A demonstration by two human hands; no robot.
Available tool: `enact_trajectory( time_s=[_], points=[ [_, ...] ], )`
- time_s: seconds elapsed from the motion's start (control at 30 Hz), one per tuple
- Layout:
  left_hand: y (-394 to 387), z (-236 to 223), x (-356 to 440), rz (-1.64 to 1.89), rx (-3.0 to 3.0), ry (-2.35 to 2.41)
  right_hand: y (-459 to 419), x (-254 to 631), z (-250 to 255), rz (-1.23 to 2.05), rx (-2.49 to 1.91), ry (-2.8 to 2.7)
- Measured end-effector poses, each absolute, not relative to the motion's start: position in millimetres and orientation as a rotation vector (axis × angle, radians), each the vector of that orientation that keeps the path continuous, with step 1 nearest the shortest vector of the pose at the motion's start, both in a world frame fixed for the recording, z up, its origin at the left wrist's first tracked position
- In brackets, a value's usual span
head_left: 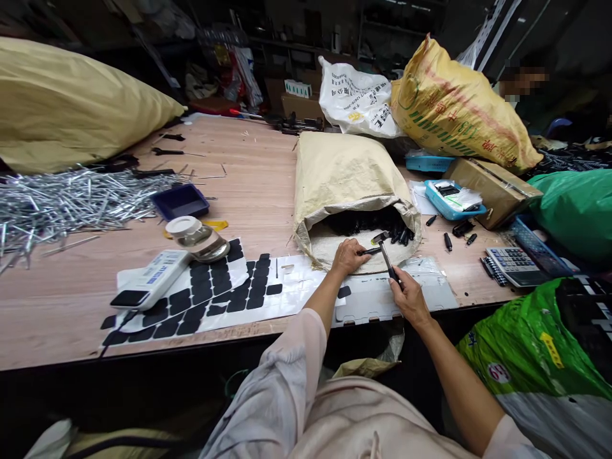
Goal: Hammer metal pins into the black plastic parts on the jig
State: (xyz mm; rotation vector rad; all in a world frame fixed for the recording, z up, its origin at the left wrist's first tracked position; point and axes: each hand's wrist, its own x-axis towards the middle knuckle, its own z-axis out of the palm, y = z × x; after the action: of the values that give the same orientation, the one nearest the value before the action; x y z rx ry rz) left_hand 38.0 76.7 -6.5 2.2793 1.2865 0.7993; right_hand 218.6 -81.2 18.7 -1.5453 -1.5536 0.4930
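My right hand (410, 297) is wrapped round the black grip of a small hammer (388, 260), its metal head up at the mouth of an open beige woven sack (347, 167). In my left hand (350, 256) is a slim black piece (369, 252), pinched so that its end points toward the hammer head. Whether the two touch, I cannot tell. The sack lies on its side, and many black handle-like pieces (400, 233) show inside it. Beneath my hands the sack's lower flap rests on a grey-white flat sheet (396, 299).
Black adhesive pads on sheets (210, 280), a white boxy device (152, 280) and a clear jar (198, 239) lie left. Beyond are a dark blue tray (180, 203) and piled metal rods (71, 201). A calculator (514, 266) and blue basket (454, 199) stand right.
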Motion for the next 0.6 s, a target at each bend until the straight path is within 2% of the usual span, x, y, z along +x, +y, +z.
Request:
enact_trajectory(
  time_s=[0.13,0.37,0.6],
  points=[
    [75.9,-4.6,38.3,0.795,2.254,1.295,-80.7,218.9,17.5,0.556,-1.532,-1.569],
    [75.5,-2.8,37.9,0.756,2.284,1.321,-57.8,235.6,19.3,0.830,-1.598,-1.282],
    [79.5,-8.7,35.2,0.747,2.362,1.349,-38.1,244.7,2.0,0.979,-1.413,-1.089]
  ],
)
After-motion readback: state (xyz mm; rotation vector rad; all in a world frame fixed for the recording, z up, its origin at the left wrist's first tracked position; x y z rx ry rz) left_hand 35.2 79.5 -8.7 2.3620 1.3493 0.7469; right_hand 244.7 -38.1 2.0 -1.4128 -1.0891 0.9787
